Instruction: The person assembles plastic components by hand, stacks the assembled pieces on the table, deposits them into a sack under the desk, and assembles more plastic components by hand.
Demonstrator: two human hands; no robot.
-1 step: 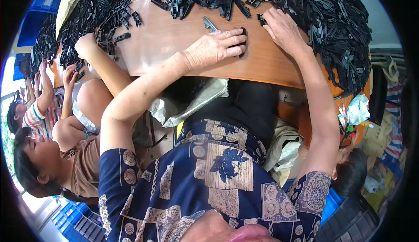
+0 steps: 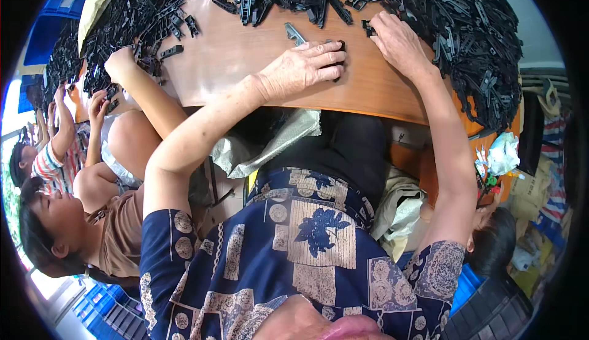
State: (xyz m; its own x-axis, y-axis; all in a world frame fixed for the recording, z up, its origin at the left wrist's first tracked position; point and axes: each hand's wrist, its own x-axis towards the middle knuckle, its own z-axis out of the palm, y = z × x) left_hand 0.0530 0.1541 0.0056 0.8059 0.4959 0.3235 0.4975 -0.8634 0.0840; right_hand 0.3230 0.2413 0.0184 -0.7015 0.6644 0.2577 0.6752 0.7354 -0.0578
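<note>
My left hand point(image 2: 304, 67) lies palm down on the brown wooden table point(image 2: 233, 64), its fingertips curled over a small black plastic part point(image 2: 339, 46). My right hand point(image 2: 399, 45) reaches to the edge of a big heap of black plastic parts point(image 2: 454, 21) and pinches one black piece point(image 2: 368, 28) with its fingertips. A small grey metal piece point(image 2: 294, 33) lies on the table just beyond my left hand. Both of my forearms are bare, and my patterned blue shirt fills the lower part of the view.
Another heap of black parts point(image 2: 135, 18) covers the table's left end, where a co-worker's hand point(image 2: 119, 64) rests. More people sit at the left. A crumpled plastic bag point(image 2: 270, 143) hangs under the table edge. Blue crates point(image 2: 49, 27) stand at the far left.
</note>
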